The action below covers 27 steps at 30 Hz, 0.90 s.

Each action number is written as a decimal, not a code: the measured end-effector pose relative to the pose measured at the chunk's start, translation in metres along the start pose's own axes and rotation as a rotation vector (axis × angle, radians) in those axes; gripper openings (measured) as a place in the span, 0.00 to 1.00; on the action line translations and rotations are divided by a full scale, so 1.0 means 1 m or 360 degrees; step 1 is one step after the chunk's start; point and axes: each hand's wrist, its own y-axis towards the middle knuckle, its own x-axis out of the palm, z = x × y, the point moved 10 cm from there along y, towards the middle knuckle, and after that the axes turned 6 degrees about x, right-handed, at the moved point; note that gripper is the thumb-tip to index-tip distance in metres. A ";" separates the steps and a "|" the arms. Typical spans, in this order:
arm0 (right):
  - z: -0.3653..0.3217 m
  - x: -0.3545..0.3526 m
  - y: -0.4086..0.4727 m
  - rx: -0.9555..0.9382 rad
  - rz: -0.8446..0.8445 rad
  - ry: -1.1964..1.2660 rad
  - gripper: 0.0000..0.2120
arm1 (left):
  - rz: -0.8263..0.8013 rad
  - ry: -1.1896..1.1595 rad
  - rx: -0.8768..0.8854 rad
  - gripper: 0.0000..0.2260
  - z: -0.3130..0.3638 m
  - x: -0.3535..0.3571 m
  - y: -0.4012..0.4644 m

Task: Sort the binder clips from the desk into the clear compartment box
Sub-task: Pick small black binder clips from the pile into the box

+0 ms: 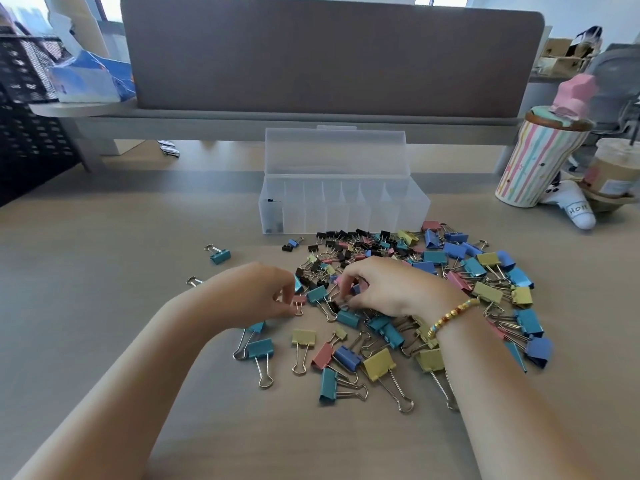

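A pile of binder clips [429, 271] in black, blue, teal, yellow and pink covers the desk in front of the clear compartment box [412, 209], whose lid stands open. A few small black clips lie in its leftmost compartment. My left hand [256, 292] hovers at the pile's left edge, thumb and fingers pinching a small pink clip [298, 301]. My right hand [388, 289] reaches into the pile's middle with curled fingers around small clips, a pink one [341, 282] at its fingertips. A beaded bracelet circles the right wrist.
A teal clip [220, 255] and another clip [194, 281] lie apart at the left. A striped cup [533, 164] and a drink cup [613, 168] stand at the right. A grey partition [329, 57] and shelf run behind the box. A black mesh basket [24, 98] sits far left.
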 end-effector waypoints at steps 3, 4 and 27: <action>-0.003 0.003 0.000 0.0006 -0.0018 0.0004 0.08 | 0.0013 -0.0185 0.0049 0.13 0.002 0.000 -0.002; -0.005 0.003 0.000 0.0002 -0.0012 0.0009 0.08 | 0.0001 -0.0195 0.0068 0.14 0.004 0.000 -0.002; 0.000 -0.015 0.000 0.0030 0.0136 0.0585 0.10 | -0.0189 0.0241 -0.0073 0.12 0.018 0.014 0.000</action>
